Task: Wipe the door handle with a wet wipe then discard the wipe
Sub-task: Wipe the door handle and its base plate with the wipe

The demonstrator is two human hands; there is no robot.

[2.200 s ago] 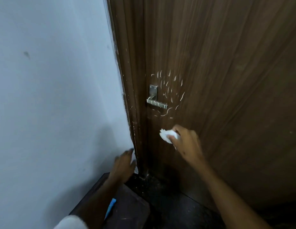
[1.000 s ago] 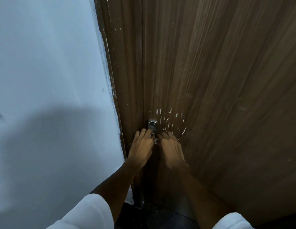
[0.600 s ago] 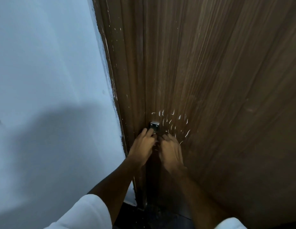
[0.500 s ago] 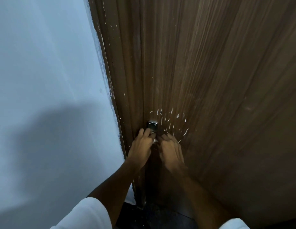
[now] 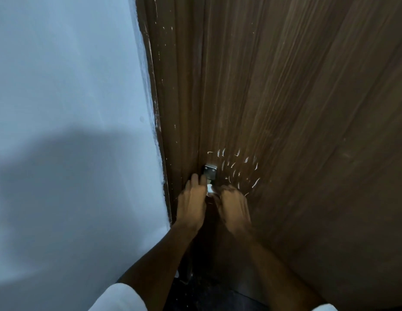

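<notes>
The metal door handle is fixed to a dark brown wooden door; only its square plate shows, the lever being hidden under my hands. My right hand is closed over the lever with the white wet wipe, of which a small piece shows between the hands. My left hand rests on the door's edge just left of the handle, fingers curled, touching the wipe's left side.
A pale blue-white wall fills the left half, meeting the brown door frame. White scratch marks ring the handle on the door. Dark floor shows at the bottom between my forearms.
Both hands rose from low by the floor to the handle; the right brought the wipe onto the lever. Over the last half second they shift only slightly, and more wipe shows.
</notes>
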